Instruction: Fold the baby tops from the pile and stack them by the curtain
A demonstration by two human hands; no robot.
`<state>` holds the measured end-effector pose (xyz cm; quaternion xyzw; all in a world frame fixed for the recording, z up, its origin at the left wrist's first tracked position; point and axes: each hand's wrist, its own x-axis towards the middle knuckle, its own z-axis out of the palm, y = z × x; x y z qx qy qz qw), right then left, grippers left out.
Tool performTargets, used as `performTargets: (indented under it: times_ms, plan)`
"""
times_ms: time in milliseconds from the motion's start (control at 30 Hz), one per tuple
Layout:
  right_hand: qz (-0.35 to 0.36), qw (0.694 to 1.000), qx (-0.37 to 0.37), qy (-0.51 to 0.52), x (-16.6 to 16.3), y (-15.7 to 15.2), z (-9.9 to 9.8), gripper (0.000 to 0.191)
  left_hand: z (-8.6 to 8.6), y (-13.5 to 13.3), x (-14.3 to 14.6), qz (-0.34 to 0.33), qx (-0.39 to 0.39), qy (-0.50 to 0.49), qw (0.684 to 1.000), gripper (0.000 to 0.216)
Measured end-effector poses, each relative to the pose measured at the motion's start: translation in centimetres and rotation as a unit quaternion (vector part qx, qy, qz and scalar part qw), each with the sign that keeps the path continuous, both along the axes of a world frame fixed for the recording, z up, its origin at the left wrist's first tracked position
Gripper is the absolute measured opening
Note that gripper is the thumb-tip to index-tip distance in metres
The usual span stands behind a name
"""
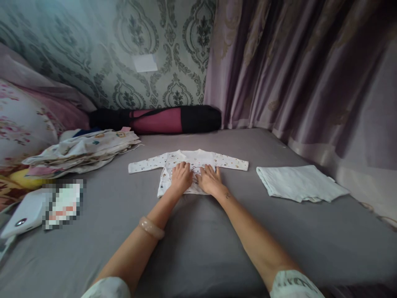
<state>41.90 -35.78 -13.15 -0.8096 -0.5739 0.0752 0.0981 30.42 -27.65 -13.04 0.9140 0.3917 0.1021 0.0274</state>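
Observation:
A small white baby shirt (192, 157) with a scattered print lies spread out on the grey bed sheet (198, 231), its two sleeves stretched to the sides. My left hand (182, 177) rests on the left half of the shirt's front, fingers extended over the cloth. On the right half lies my right hand (210, 180), its fingers spread and pointing away from me. Both palms cover part of the line drawing on the chest. Neither hand grips the fabric.
A folded pale cloth (300, 183) lies to the right. At left are a pile of clothes (93, 149), a white device (27, 213) and a blurred-out item (64, 205). A black and red long bag (158, 120) lies along the wall, beside purple curtains (263, 62).

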Motion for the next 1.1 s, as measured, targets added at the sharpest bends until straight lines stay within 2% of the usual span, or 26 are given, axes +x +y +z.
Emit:
performTargets:
  times_ms: [67, 133, 300, 433, 533, 700, 933, 1100]
  plan:
    - [0.010, 1.000, -0.006, 0.009, 0.3, 0.9, 0.7, 0.056, -0.8, -0.8, -0.6, -0.034, -0.019, 0.010, 0.999, 0.039]
    - [0.000, 1.000, -0.023, 0.012, 0.6, 2.2, 0.9, 0.058, -1.8, -1.2, -1.1, -0.037, -0.036, 0.020, 0.998, 0.049]
    - [-0.017, 0.999, -0.045, 0.011, 1.0, 5.0, -0.5, 0.063, -3.3, -1.7, -1.7, -0.012, -0.031, 0.026, 0.999, 0.065]
    - [-0.038, 0.998, -0.043, -0.009, 1.5, 7.0, -1.6, 0.063, -3.5, -2.0, -1.9, -0.013, -0.024, 0.010, 1.000, 0.066]
    - [-0.047, 0.997, -0.058, -0.017, 2.3, 8.7, -1.6, 0.063, -3.5, -2.1, -2.0, -0.011, -0.024, 0.000, 1.000, 0.067]
    - [-0.074, 0.996, -0.038, -0.024, 3.4, 10.9, -1.6, 0.064, -3.3, -2.2, -2.0, -0.006, -0.041, 0.004, 0.999, 0.067]
    - [-0.108, 0.992, 0.031, -0.055, 3.2, 11.6, -3.2, 0.062, -3.3, -2.1, -1.8, 0.006, -0.057, -0.005, 0.998, 0.076]
    - [-0.102, 0.994, 0.012, -0.045, 3.6, 11.7, -3.1, 0.062, -3.1, -2.1, -1.9, 0.001, -0.068, -0.006, 0.998, 0.077]
